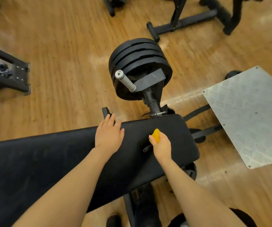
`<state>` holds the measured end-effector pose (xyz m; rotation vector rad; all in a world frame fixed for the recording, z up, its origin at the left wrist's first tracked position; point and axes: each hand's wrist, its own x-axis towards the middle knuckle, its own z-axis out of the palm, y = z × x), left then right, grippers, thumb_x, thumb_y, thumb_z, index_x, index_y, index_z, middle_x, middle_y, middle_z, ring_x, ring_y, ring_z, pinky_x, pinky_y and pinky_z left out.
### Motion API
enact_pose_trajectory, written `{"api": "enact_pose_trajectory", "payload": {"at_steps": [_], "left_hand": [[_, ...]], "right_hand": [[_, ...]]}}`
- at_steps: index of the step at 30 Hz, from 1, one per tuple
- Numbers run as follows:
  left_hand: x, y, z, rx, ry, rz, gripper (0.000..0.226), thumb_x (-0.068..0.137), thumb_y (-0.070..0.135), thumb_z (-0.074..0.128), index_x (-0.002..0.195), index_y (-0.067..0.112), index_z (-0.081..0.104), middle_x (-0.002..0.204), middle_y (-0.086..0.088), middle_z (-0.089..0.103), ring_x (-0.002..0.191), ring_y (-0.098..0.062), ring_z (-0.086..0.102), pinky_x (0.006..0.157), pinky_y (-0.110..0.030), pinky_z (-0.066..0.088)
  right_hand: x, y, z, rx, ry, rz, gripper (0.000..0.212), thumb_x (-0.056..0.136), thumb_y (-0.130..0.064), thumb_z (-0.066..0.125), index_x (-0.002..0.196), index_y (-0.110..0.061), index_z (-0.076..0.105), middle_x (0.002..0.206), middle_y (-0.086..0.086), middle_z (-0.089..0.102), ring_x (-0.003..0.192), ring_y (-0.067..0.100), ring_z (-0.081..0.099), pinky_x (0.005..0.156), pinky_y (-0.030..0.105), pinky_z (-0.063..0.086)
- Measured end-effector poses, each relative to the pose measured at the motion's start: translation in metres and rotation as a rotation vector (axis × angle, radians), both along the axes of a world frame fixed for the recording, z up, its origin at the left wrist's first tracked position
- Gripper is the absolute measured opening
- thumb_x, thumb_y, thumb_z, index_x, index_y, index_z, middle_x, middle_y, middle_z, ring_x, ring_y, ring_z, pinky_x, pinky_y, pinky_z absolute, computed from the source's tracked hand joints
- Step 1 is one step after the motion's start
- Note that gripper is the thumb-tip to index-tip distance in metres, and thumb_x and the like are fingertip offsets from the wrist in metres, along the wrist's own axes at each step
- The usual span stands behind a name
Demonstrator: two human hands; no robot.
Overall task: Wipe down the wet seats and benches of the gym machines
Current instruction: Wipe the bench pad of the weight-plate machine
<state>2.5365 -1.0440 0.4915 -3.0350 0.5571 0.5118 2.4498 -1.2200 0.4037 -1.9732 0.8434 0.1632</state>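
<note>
A long black padded bench [50, 154] runs from the left edge to the middle of the head view. My left hand [108, 133] lies flat on its far edge with straight fingers. My right hand [161, 144] grips a small yellow-orange cloth [156, 135] and holds it against the pad near the bench's right end. A small tear or strap end [147, 148] shows on the pad just left of my right wrist.
Beyond the bench, a stack of black weight plates [138, 63] sits on a silver-sleeved bar [125, 81]. A grey metal footplate [250, 115] is at the right. Black machine frames stand at the left [9, 74] and the top [181, 25] on the wooden floor [63, 46].
</note>
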Motion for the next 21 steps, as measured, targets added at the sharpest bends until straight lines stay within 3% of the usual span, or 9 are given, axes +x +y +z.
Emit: {"api": "enact_pose_trajectory", "payload": {"at_steps": [10,14,18,21], "left_hand": [[-0.1,0.104,0.075,-0.334,0.047,0.149,0.045,0.102,0.03,0.037,0.146,0.02,0.038,0.155,-0.005,0.032,0.143,-0.021,0.027,0.11,-0.038,0.033],[-0.162,0.145,0.087,-0.497,0.091,0.175,0.043,0.102,0.026,0.039,0.144,0.02,0.04,0.145,-0.004,0.045,0.126,-0.024,0.049,0.098,-0.039,0.044],[-0.221,0.181,0.079,-0.602,0.185,0.252,0.04,0.102,0.023,0.04,0.141,0.017,0.044,0.136,-0.005,0.055,0.12,-0.025,0.053,0.093,-0.036,0.042],[-0.267,0.21,0.057,-0.672,0.292,0.249,0.038,0.101,0.018,0.043,0.138,0.013,0.048,0.131,-0.009,0.058,0.122,-0.026,0.053,0.089,-0.026,0.038]], "right_hand": [[-0.117,0.112,0.107,-0.108,-0.085,0.025,0.048,0.094,-0.032,0.059,0.134,-0.007,0.051,0.129,0.01,0.057,0.119,0.027,0.053,0.098,0.036,0.042],[-0.191,0.165,0.134,-0.12,-0.125,-0.002,0.047,0.092,-0.027,0.063,0.133,-0.005,0.051,0.13,0.01,0.057,0.12,0.025,0.052,0.097,0.03,0.039],[-0.261,0.211,0.142,-0.11,-0.102,0.048,0.045,0.091,-0.023,0.065,0.132,-0.009,0.053,0.129,0.007,0.057,0.121,0.02,0.051,0.094,0.018,0.032],[-0.307,0.236,0.135,-0.102,-0.081,0.052,0.05,0.091,-0.023,0.065,0.136,-0.009,0.05,0.134,0.006,0.055,0.125,0.019,0.049,0.097,0.016,0.03]]}}
